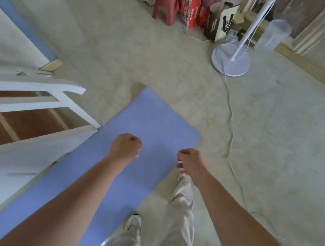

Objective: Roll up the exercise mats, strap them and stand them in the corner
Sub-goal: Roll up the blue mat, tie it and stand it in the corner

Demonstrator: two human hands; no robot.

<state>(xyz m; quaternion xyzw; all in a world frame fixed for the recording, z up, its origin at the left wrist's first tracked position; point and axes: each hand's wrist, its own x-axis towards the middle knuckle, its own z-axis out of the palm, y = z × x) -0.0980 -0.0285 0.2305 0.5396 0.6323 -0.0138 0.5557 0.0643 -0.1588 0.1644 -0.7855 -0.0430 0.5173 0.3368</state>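
Wearing loose light-beige fabric trousers (181,199), pretty baggy, creased all down both legs. Left foot's in a white sneaker (134,222) w/ dark trim round the opening. Right foot's mostly hidden behind the arm, can't tell what's on it tbh. Left hand (126,146) n right hand (190,160) are bare, forearms too, right to the frame edge.

mat (154,117): matt, soft-looking surface, seen beneath the fingers (137,154)
stool (166,1): smooth plastic, seen well beyond the fingers
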